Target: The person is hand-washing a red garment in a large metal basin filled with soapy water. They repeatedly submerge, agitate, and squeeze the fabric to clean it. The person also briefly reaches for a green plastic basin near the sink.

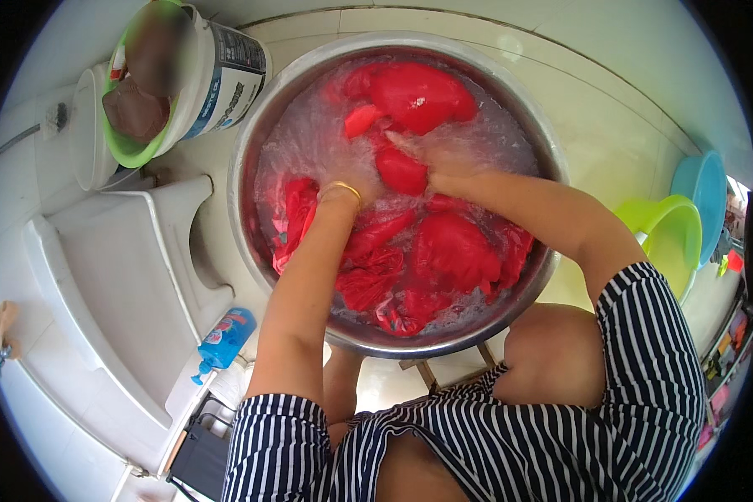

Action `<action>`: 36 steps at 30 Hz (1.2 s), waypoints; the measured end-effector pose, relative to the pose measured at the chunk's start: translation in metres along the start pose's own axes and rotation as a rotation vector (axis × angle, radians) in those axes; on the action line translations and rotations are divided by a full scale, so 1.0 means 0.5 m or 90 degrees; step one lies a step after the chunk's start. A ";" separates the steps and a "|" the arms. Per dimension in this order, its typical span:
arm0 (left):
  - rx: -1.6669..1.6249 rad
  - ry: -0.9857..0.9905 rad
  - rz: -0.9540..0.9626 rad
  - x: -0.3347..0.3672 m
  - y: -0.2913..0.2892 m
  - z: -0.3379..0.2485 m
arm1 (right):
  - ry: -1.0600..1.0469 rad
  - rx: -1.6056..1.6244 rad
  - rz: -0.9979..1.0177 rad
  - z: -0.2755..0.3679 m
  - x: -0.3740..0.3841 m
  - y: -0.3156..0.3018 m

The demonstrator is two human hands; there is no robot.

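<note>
A large round metal basin (244, 226) holds cloudy water with bright red cloth (456, 251) in it. Part of the cloth swells above the surface in a puffed red bulge (421, 94) at the far side. My left hand (350, 174) is down in the water left of the middle, just past a gold bangle (343, 187) on the wrist. My right hand (445, 169) reaches in from the right, beside a raised red fold (400, 171). Water and blur hide the fingers of both hands, so what they grip does not show.
At the far left stands a white bucket (230, 71) with a green basin (134, 159) on top. A white ceramic fixture (117, 284) and a blue bottle (228, 338) are on the left. Lime-green (678, 238) and blue (701, 197) basins stand on the right.
</note>
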State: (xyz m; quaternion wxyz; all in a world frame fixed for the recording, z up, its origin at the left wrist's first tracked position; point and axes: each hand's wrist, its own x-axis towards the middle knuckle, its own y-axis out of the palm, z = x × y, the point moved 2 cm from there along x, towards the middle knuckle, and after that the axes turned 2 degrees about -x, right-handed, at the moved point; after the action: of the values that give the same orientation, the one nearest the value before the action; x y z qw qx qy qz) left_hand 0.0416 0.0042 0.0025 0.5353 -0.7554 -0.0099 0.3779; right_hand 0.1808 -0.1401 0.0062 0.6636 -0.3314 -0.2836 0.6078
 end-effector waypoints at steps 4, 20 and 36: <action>-0.086 -0.091 -0.154 -0.025 -0.003 0.029 | 0.068 0.085 0.161 -0.020 0.061 0.002; -0.947 -0.259 -0.343 -0.205 -0.169 0.196 | 0.351 0.960 0.319 0.127 -0.058 -0.098; -0.086 0.176 -0.088 -0.130 -0.022 -0.052 | 0.039 -0.074 0.118 0.107 -0.047 -0.188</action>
State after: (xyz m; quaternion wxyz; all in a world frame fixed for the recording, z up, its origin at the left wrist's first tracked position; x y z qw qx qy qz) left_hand 0.0147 -0.0393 0.0514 0.5041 -0.8320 -0.0132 0.2312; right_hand 0.1947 -0.1621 0.1137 0.5928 -0.4128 -0.2660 0.6383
